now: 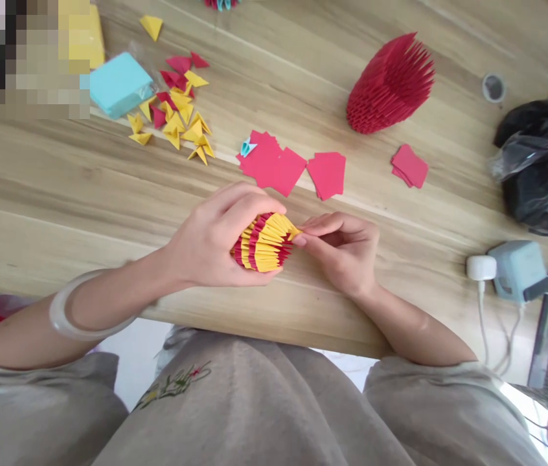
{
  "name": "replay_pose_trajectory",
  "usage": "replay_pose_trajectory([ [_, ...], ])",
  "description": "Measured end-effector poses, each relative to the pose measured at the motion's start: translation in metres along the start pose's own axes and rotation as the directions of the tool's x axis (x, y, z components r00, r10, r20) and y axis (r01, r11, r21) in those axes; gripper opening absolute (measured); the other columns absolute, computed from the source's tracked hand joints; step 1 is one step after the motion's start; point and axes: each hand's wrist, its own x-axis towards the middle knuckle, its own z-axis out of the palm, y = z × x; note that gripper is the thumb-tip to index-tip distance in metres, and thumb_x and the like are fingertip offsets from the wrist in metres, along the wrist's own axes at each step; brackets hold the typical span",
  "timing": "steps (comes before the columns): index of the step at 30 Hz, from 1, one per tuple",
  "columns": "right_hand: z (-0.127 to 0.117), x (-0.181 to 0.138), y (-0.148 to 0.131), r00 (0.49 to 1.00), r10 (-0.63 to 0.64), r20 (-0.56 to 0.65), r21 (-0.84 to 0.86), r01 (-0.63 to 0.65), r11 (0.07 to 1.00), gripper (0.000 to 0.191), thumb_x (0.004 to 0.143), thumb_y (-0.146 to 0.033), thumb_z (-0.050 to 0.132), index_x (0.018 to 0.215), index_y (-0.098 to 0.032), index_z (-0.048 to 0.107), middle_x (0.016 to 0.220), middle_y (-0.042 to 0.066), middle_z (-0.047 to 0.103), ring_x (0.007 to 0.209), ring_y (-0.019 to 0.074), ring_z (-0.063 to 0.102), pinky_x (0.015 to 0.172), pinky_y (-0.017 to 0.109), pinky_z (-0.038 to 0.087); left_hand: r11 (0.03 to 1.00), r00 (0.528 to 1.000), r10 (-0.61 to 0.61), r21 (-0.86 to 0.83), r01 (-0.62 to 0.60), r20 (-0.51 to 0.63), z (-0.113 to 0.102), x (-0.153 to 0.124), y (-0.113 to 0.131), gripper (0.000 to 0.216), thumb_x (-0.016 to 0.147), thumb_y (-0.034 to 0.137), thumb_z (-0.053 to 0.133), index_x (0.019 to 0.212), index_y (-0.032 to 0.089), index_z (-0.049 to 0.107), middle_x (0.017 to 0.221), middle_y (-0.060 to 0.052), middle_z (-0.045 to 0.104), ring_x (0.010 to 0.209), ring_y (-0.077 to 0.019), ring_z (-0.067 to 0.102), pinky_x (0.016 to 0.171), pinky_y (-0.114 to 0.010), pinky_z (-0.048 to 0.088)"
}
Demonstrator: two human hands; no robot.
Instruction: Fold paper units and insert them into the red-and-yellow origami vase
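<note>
My left hand (228,236) is wrapped round a small origami piece (265,243) built of folded paper units in red and yellow rings. Its spiky open end faces right. At that rim, my right hand (344,249) pinches a yellow folded paper unit (295,232) between thumb and forefinger, touching the rim. Beyond my hands lie red paper squares (267,162), with a small blue-and-white folded unit (247,148) on top. Loose yellow folded units (196,129) and red folded units (179,63) are scattered at the upper left.
A larger red origami vessel (385,87) stands at the back right. Further red paper (409,166) lies in front of it. A wrapped blue paper stack (121,84) is at the left. On the right are a black plastic bag (541,175), a white charger (480,267) and a pale blue box (519,268).
</note>
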Motion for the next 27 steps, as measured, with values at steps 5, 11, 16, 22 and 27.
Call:
replay_pose_trajectory([
  [5, -0.005, 0.006, 0.01, 0.992, 0.052, 0.112, 0.148, -0.069, 0.987, 0.016, 0.06, -0.025, 0.084, 0.061, -0.023, 0.068, 0.067, -0.001, 0.073, 0.066, 0.0157, 0.068, 0.067, 0.032, 0.058, 0.999, 0.999, -0.039, -0.009, 0.039, 0.013, -0.001, 0.0, 0.003, 0.052, 0.063, 0.035, 0.076, 0.107, 0.019, 0.053, 0.098, -0.009, 0.068, 0.09, -0.0231, 0.066, 0.077, -0.036, 0.056],
  [11, -0.009, 0.008, 0.014, 0.985, 0.021, 0.174, 0.221, -0.06, 0.973, 0.016, 0.06, -0.023, 0.085, 0.062, -0.024, 0.069, 0.064, -0.001, 0.071, 0.067, 0.0158, 0.069, 0.07, 0.033, 0.057, 0.978, 0.986, -0.167, -0.123, 0.168, 0.018, -0.002, 0.0, 0.007, 0.054, 0.062, 0.035, 0.076, 0.108, 0.022, 0.052, 0.099, -0.006, 0.069, 0.085, -0.0198, 0.067, 0.074, -0.033, 0.055],
  [16, -0.007, 0.007, 0.015, 0.981, 0.025, 0.192, 0.261, -0.076, 0.962, 0.014, 0.064, -0.022, 0.083, 0.064, -0.025, 0.069, 0.064, -0.002, 0.071, 0.064, 0.0149, 0.068, 0.066, 0.031, 0.056, 0.989, 0.993, -0.115, -0.094, 0.117, 0.023, -0.005, -0.001, 0.008, 0.052, 0.063, 0.033, 0.076, 0.106, 0.02, 0.052, 0.098, -0.005, 0.068, 0.084, -0.0189, 0.066, 0.074, -0.031, 0.053],
  [22, -0.007, 0.007, 0.019, 0.978, 0.018, 0.207, 0.282, -0.077, 0.956, 0.014, 0.065, -0.018, 0.081, 0.065, -0.025, 0.069, 0.068, -0.002, 0.072, 0.064, 0.0136, 0.066, 0.067, 0.031, 0.056, 0.986, 0.988, -0.138, -0.08, 0.143, 0.065, -0.005, -0.001, 0.009, 0.045, 0.065, 0.035, 0.073, 0.104, 0.025, 0.052, 0.099, -0.002, 0.068, 0.083, -0.0201, 0.065, 0.072, -0.033, 0.051],
  [27, -0.01, 0.008, 0.019, 0.975, -0.081, 0.205, 0.2, 0.039, 0.979, 0.014, 0.064, -0.021, 0.082, 0.066, -0.026, 0.069, 0.068, -0.001, 0.072, 0.063, 0.0156, 0.066, 0.067, 0.035, 0.056, 0.981, 0.983, -0.167, -0.081, 0.174, 0.082, -0.005, -0.001, 0.01, 0.043, 0.067, 0.034, 0.071, 0.104, 0.024, 0.052, 0.098, -0.003, 0.067, 0.085, -0.0212, 0.064, 0.075, -0.034, 0.051],
])
